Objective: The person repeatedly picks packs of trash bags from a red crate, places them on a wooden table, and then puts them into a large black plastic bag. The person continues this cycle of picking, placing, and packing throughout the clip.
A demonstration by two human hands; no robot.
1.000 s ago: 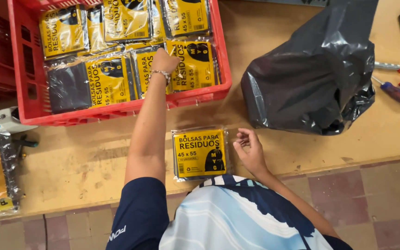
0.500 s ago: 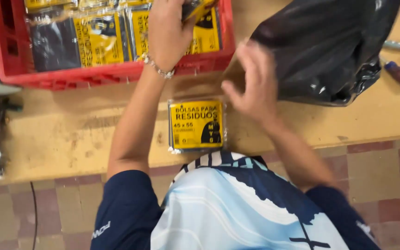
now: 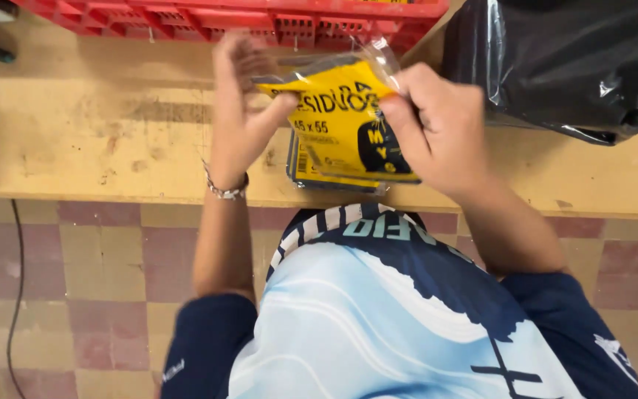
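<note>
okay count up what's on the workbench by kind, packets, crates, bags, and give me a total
Yellow packets: 2, a held packet between left hand and right hand, and a packet on the bench beneath it
Red crate: 1
Black plastic bag: 1
Total: 4

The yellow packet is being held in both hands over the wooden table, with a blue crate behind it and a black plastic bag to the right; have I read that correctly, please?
Not quite: the crate is red, not blue, as the head view shows. The rest holds: the left hand and the right hand hold the yellow packet over the wooden table, with the black plastic bag to the right.
</note>
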